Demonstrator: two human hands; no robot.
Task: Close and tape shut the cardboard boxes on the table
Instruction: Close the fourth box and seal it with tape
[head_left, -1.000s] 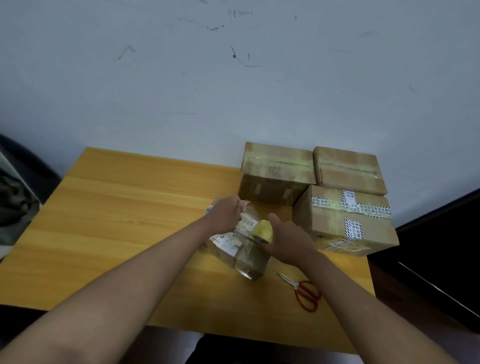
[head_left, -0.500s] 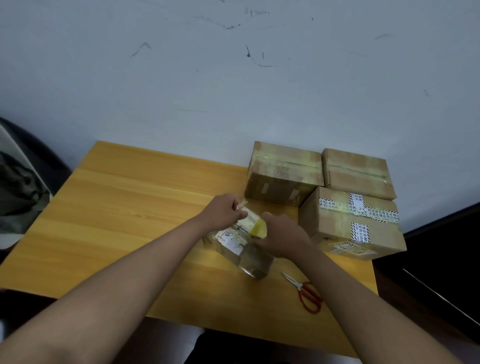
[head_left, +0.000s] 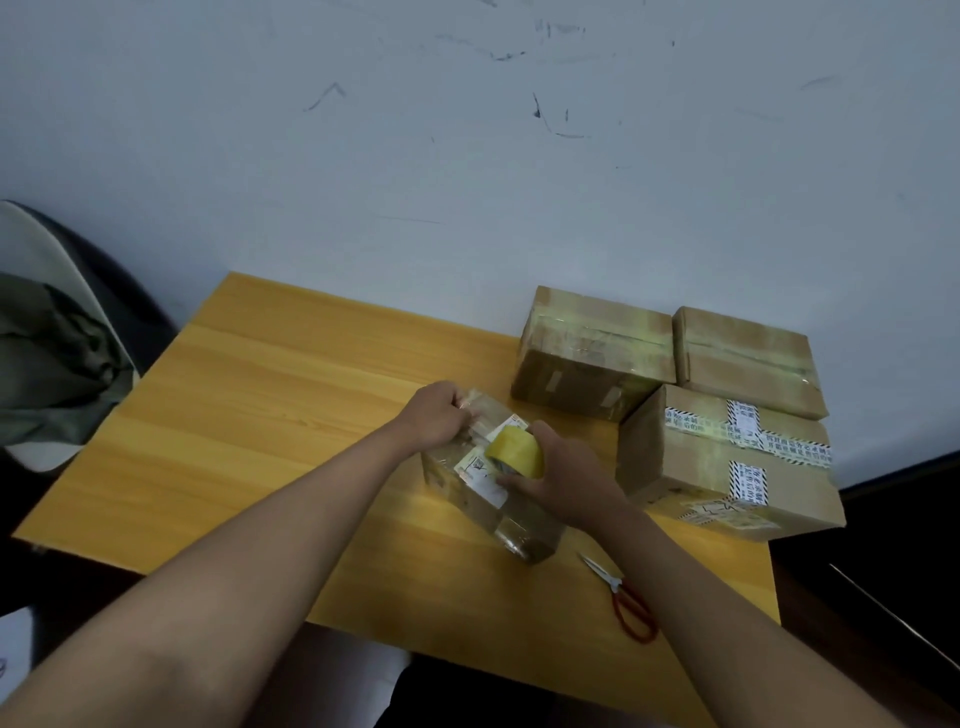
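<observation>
Cardboard, brown and glossy under clear tape, makes up the small box (head_left: 488, 483) lying beneath both hands near the middle of the tabletop (head_left: 260, 426); white printed labels show on its upper face, and it sits turned at an angle to the tabletop's edges. The left hand (head_left: 439, 415) grips the box's far end, fingers curled over the edge. The right hand (head_left: 563, 475) holds a yellow tape roll (head_left: 515, 452) against the top of the box, thumb and fingers wrapped round the roll. Both forearms reach forward, converging on the box. Beyond the right hand, against the wall, stand two closed boxes: a taped box (head_left: 592, 353) and, to its right, a flatter box (head_left: 748, 361). Just right of the right hand sits a larger box (head_left: 722, 467) crossed with white printed tape. Red-handled scissors (head_left: 623, 597) lie on the tabletop beside the right forearm.
</observation>
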